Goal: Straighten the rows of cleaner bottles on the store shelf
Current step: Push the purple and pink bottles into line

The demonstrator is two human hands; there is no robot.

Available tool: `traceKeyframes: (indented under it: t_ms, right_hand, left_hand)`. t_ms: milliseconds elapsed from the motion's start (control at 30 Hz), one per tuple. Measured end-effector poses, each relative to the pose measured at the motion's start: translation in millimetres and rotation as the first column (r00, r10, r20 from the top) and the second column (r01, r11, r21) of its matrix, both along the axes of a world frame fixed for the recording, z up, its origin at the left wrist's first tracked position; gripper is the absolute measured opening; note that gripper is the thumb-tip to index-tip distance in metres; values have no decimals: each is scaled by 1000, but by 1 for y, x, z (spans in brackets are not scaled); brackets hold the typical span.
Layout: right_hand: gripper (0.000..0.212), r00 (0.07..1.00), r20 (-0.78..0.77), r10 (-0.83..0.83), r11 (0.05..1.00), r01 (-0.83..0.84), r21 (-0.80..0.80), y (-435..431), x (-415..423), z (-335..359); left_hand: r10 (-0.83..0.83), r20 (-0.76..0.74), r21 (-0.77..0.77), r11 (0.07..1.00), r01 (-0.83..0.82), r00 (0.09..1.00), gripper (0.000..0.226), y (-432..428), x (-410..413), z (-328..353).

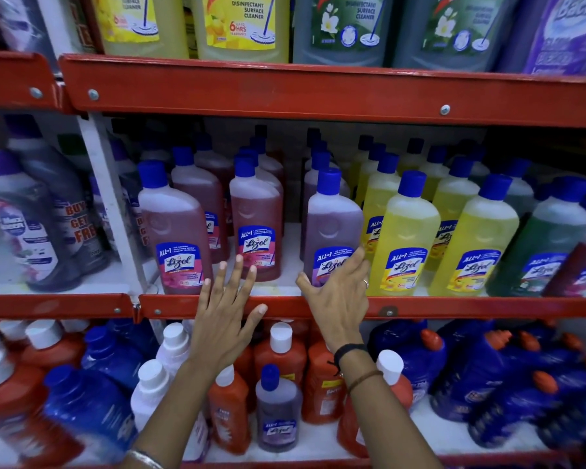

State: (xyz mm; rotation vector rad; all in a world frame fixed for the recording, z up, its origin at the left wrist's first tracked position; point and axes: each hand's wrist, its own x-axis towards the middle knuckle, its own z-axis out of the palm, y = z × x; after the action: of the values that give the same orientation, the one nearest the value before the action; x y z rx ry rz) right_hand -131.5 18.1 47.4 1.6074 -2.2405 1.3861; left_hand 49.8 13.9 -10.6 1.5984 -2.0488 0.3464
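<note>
Head view. Middle shelf [318,308], red front lip, holds rows of blue-capped cleaner bottles running front to back: pink rows at left and centre, a purple row, then yellow rows, green at far right.

Left hand [222,319]: fingers spread flat, grip released, holding nothing. Fingertips reach over the shelf lip into the gap between the front left pink bottle [176,238] and the centre pink bottle [256,228]; whether they touch either bottle I cannot tell.

Right hand [339,296]: grip grasping the base of the front purple bottle [330,238], thumb at its left lower edge, fingers wrapped across the label toward its right side, just beside the front yellow bottle [405,245].

Row state: the centre pink bottle sits further back than its neighbours; the left pink bottle leans slightly. The purple bottle stands at the front edge, tilted a little toward the yellow.

Judgement, step in hand: squaring the purple bottle to the front line. To do it well, keep the hold low, slide rather than lift, turn the label forward, and stop flush with the lip. Avoid nudging the yellow neighbour. Then draw the centre pink bottle forward with the free hand.
</note>
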Motion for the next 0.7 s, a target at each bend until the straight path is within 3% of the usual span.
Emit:
traceKeyframes:
  t_ms: [100,200,300,400,467,567,700]
  right_hand:
    - [106,999,44,-2,998,4,-59,3,1,-7]
    - [94,999,40,-3,965,13,-262,19,13,-21]
    - [75,978,-6,210,899,-196,-392,36,39,-33]
    - [67,923,-11,384,853,-359,-378,32,64,-30]
    - [67,913,13,408,855,-377,-356,19,80,-19]
    - [81,941,53,334,915,-311,-258,-11,97,1]
    - [109,990,26,140,990,-140,-11,-50,110,17]
  left_hand:
    - [-7,-2,18,1000,7,1000,66,4,7,-4]
    - [-4,-7,19,1000,4,1000,65,8,17,-10]
    - [-8,-25,26,1000,9,1000,64,12,28,-19]
    - [-10,-46,31,999,12,999,64,15,34,-28]
    - [8,-50,22,1000,-7,999,64,16,41,-31]
    - [43,-30,10,999,-43,999,63,18,52,-33]
    - [30,2,14,999,-30,1000,62,19,62,-32]
